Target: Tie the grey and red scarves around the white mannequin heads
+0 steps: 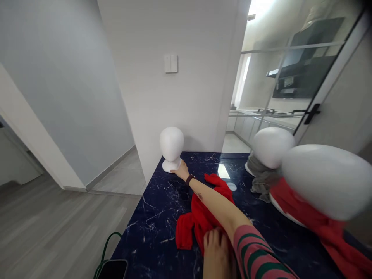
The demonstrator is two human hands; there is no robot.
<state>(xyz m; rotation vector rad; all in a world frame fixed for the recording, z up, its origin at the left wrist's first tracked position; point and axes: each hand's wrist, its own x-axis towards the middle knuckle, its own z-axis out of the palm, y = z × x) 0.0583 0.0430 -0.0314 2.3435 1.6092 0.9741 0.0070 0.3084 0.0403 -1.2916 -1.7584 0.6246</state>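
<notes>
At the far left corner of the table stands a white, faceless mannequin head [171,144], upright on its round base. My right hand [181,171] reaches out to it, closed around the side of its neck just above the base. A dark band [189,179] circles that wrist. Beneath my outstretched right arm, a bright red cloth [200,221] lies crumpled on the table. My left hand [216,245] is low in the view, its fingers curled onto this cloth; its thumb is partly hidden.
A dark blue marbled table [157,205] carries everything. On the right, one mannequin head [273,147] has a grey cloth [261,182] around its neck; a nearer head [325,178] has a red cloth [308,209]. A phone-like device [113,269] with a green cord lies front left.
</notes>
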